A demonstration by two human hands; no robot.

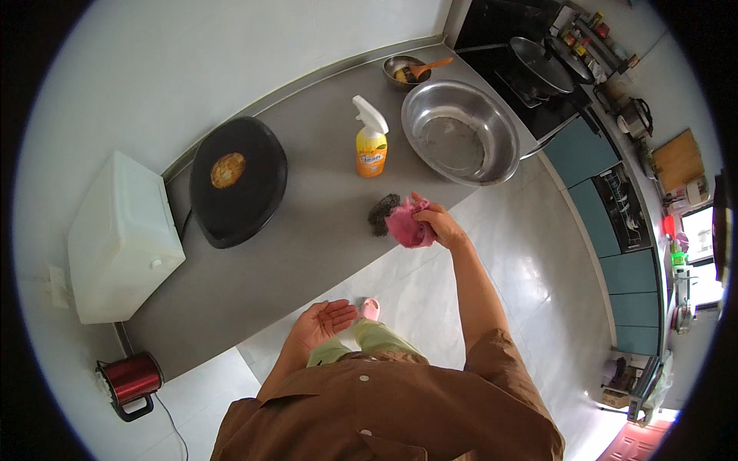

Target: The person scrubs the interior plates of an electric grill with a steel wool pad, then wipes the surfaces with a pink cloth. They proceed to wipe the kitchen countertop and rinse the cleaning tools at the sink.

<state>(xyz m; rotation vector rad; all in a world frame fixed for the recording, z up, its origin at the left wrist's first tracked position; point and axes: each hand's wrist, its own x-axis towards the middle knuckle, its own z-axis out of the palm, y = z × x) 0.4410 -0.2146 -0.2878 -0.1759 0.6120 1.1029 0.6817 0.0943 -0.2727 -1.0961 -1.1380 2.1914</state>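
My right hand grips a crumpled pink cloth above the front edge of the grey countertop. Just left of the cloth, and partly covered by it, lies a dark steel wool scrubber. My left hand is held palm up in front of my body, fingers apart and holding nothing. Beyond the scrubber stands an orange and yellow spray bottle with a white trigger head. A wide stainless steel basin sits to its right, with dark specks on its bottom.
A black, rounded pan-like object with a brown round patch lies left, beside a white box. A red electric kettle is lower left. Behind the basin, a small metal bowl holds a wooden utensil. A lidded wok sits on the stove.
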